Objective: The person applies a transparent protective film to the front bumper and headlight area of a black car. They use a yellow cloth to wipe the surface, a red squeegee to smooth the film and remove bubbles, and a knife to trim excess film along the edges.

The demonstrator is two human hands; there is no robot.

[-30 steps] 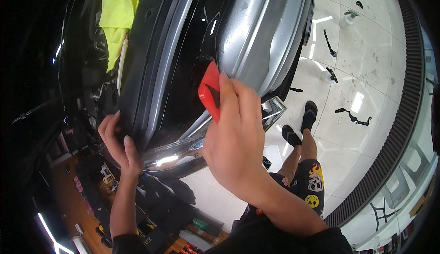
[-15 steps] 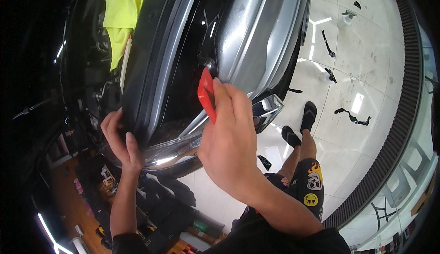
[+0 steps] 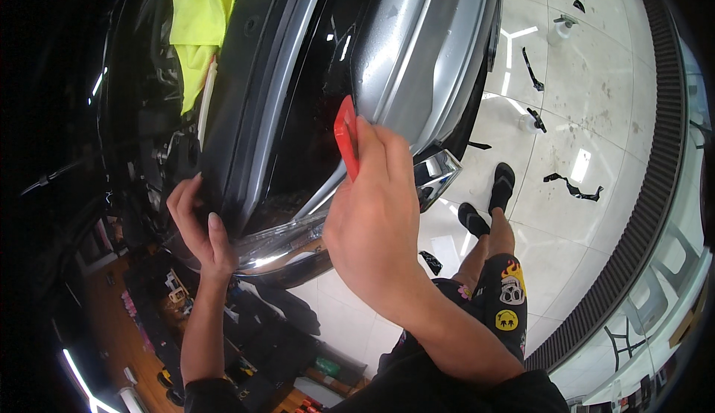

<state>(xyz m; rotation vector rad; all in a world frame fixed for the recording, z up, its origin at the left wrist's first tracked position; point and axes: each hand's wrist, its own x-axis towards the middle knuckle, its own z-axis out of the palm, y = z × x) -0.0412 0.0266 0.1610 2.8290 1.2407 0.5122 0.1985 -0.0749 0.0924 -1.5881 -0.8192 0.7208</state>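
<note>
My right hand (image 3: 376, 223) is closed on a red squeegee (image 3: 345, 136), its blade pointing up along the seam where the glossy black panel (image 3: 313, 115) of a car meets the silver bodywork (image 3: 402, 63). Water drops dot the silver surface near it. Below, a chrome trim strip (image 3: 290, 248) curves across the car's corner and passes partly behind my right wrist. My left hand (image 3: 199, 227) rests at the strip's left end, by the dark panel edge, fingers bent and thumb apart, with nothing in it.
A yellow cloth (image 3: 201, 18) and a pale stick-like tool (image 3: 207, 104) lie on the car's dark top panel. On the tiled floor stand spray bottles (image 3: 560, 32) among black film scraps (image 3: 573, 188). A cluttered dark bench (image 3: 160, 301) is at lower left, a long floor grate (image 3: 640, 264) at right.
My right hand and the squeegee have shifted slightly right, with the squeegee turned more upright, away from a shiny wet-looking spot on the black panel. My left hand stays nearly still.
</note>
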